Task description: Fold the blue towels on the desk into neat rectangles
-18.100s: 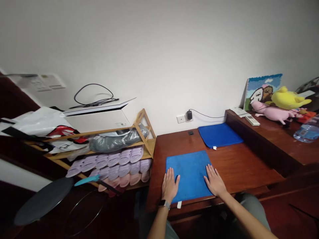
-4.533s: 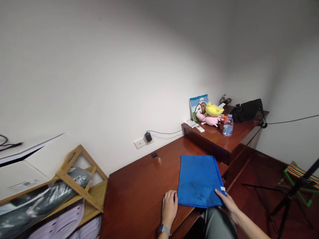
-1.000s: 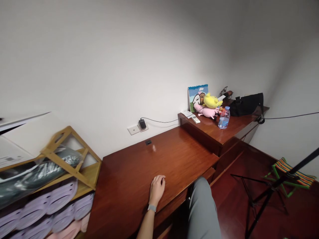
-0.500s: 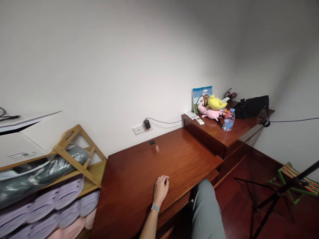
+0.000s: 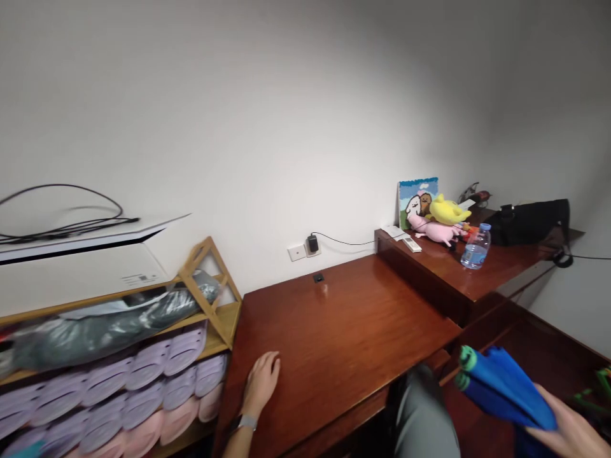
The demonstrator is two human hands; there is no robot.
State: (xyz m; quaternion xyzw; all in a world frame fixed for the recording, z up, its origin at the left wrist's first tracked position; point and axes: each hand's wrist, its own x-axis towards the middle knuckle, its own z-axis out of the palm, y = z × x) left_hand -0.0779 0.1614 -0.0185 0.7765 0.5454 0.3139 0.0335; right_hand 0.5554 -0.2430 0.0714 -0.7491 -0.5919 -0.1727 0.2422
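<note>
The wooden desk (image 5: 344, 331) filled the middle. Off its right front, beyond the knee (image 5: 424, 407), the blue bundle (image 5: 513, 388) hung in the air, looking light, soft and floppy; a grasp around its gathered middle would probably have kept the layers together. The right hand (image 5: 570, 423) pinched its near end, while the left hand (image 5: 261, 378) lay on the desk, fingers loosely bent, holding nothing visible. Small green ends (image 5: 468, 359) pointed away, blurred.

The blue, green-tipped bundle (image 5: 518, 387) is held aslant.
</note>
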